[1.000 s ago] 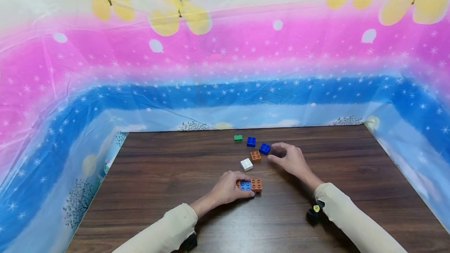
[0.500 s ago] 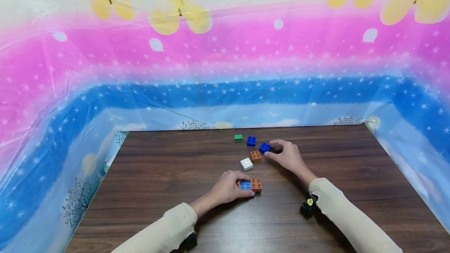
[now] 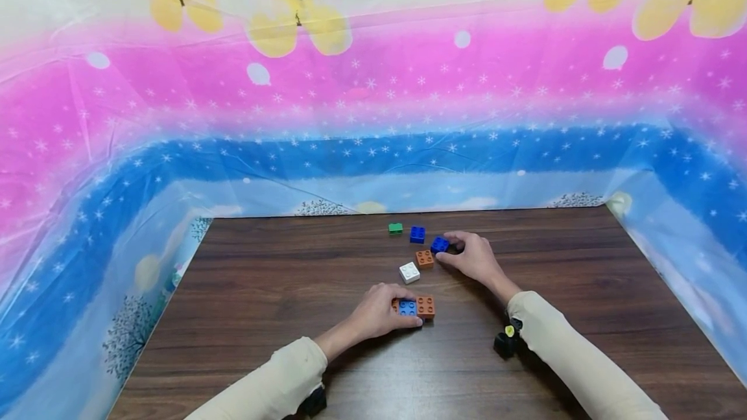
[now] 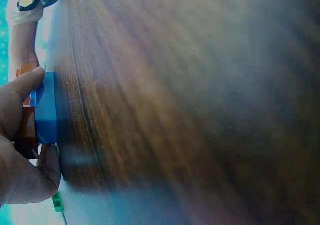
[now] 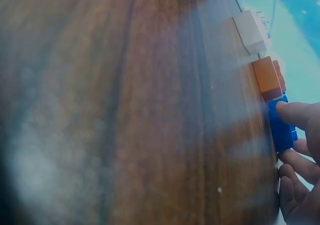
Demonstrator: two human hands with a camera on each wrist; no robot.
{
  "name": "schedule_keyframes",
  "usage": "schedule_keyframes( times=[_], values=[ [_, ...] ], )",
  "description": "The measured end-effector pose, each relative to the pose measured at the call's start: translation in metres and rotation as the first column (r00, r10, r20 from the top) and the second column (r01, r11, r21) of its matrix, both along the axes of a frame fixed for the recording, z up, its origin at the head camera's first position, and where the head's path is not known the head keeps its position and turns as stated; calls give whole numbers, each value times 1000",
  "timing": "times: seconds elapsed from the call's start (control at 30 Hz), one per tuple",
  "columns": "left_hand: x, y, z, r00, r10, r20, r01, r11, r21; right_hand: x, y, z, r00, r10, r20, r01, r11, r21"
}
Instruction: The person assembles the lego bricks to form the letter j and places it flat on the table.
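My left hand (image 3: 376, 311) grips a built block of toy bricks on the table, thumb on the near side and fingers on the far side. Orange bricks (image 3: 426, 306) and lighter blue studs (image 3: 407, 308) show on top, above a blue brick (image 4: 46, 110) seen at the bottom in the left wrist view. Farther back, my right hand (image 3: 475, 259) pinches a dark blue brick (image 3: 440, 245) between thumb and fingers; it still sits on the table. In the right wrist view the thumb presses one side of that brick (image 5: 281, 125). The fingertips behind it are partly hidden.
Beside the pinched brick lies an orange brick (image 3: 425, 258), with a white brick (image 3: 409, 272) nearer the left hand. Another dark blue brick (image 3: 417, 234) and a green brick (image 3: 395, 229) lie toward the back edge of the brown table (image 3: 280, 264). A printed cloth (image 3: 327, 154) hangs behind.
My right hand has moved left toward the dark blue brick, and its thumb and fingers have closed in on it. The left hand and its block have stayed in place.
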State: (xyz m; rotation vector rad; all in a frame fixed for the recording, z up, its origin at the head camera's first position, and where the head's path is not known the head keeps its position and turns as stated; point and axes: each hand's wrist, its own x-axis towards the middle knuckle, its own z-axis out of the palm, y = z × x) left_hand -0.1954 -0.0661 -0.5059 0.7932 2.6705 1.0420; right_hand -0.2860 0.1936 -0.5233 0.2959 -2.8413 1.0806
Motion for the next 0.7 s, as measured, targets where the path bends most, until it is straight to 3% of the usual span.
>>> schedule_keyframes(
  times=[0.7],
  values=[
    [0, 0, 1, 1000, 9, 4, -9, 1000, -20, -2, -2, 1, 1000, -2, 3, 2, 1000, 24]
  ],
)
